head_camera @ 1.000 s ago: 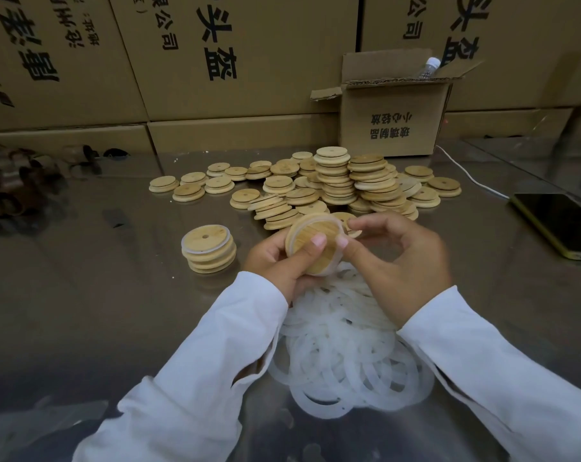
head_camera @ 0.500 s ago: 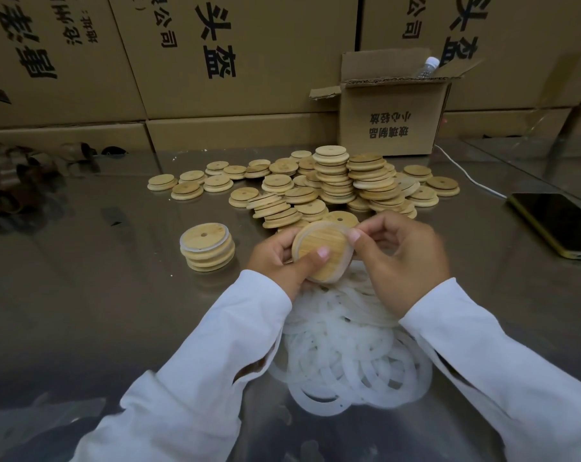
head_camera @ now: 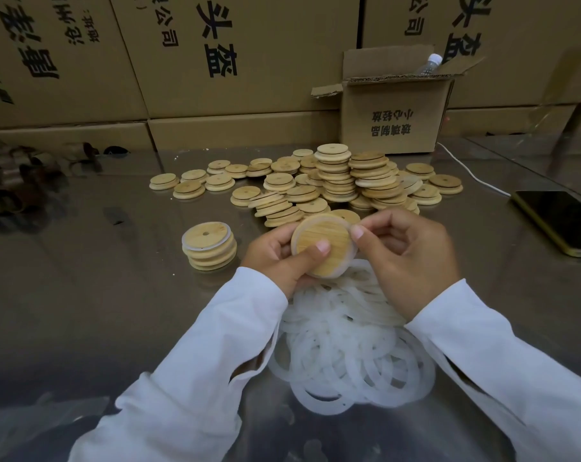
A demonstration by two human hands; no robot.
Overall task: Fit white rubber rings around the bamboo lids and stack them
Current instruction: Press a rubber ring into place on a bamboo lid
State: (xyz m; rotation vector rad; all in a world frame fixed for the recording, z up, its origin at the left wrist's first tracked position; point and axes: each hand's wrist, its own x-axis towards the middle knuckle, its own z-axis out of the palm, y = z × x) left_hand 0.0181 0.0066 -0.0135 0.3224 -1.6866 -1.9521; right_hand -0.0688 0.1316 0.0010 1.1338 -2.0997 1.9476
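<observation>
I am holding one bamboo lid (head_camera: 322, 245) up between both hands, its flat face tilted toward me. My left hand (head_camera: 275, 258) is gripping it from the left, with the fingers curled behind and the thumb lying across the face. My right hand (head_camera: 405, 255) is pinching the white rubber ring (head_camera: 351, 258) at the lid's upper right edge, and its other fingers are curling in. The ring is showing as a pale band along the lid's right and lower rim (how far it is seated round the back I cannot tell).

Directly under my hands and between my white sleeves, a loose pile of rings (head_camera: 349, 345) is lying on the shiny table (head_camera: 99, 295). Just left of my left hand a short stack of ringed lids (head_camera: 209, 245) is standing upright. Beyond my hands a heap of bare lids (head_camera: 335, 178) is spreading out, some stacked and some lying flat.

Well to the right of my right hand a phone (head_camera: 559, 221) is lying face up, and a white cable (head_camera: 465, 168) is running beyond it. Past the heap a small open carton (head_camera: 392, 121) is holding a plastic bottle (head_camera: 430, 63), and large printed cartons (head_camera: 215, 61) are forming a wall behind everything
</observation>
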